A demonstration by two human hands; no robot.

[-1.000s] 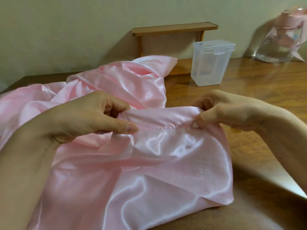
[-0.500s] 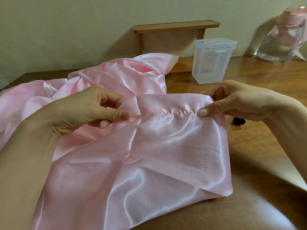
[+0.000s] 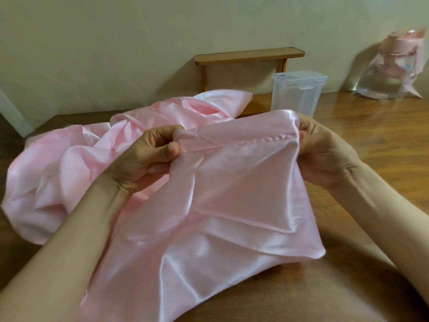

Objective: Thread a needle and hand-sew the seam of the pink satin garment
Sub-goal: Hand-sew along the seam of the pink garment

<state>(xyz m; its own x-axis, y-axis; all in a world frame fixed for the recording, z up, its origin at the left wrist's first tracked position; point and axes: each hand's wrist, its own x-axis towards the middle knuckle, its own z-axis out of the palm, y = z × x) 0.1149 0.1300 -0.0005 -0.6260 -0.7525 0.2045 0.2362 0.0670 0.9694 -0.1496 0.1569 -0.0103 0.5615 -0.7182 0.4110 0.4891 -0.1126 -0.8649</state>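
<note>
Pink satin garment (image 3: 232,201) lay heaped on the table (image 3: 376,135), its seam (image 3: 243,144) raised and stretched between left hand (image 3: 148,159) and right hand (image 3: 325,156), both pinching the cloth, apparently checking stitches; next, the puckers likely needed gentle smoothing outward.

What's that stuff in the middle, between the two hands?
A stretch of the pink satin garment, held between the left hand and the right hand, which both pinch it. A puckered seam runs along it. The head view shows this.
</note>
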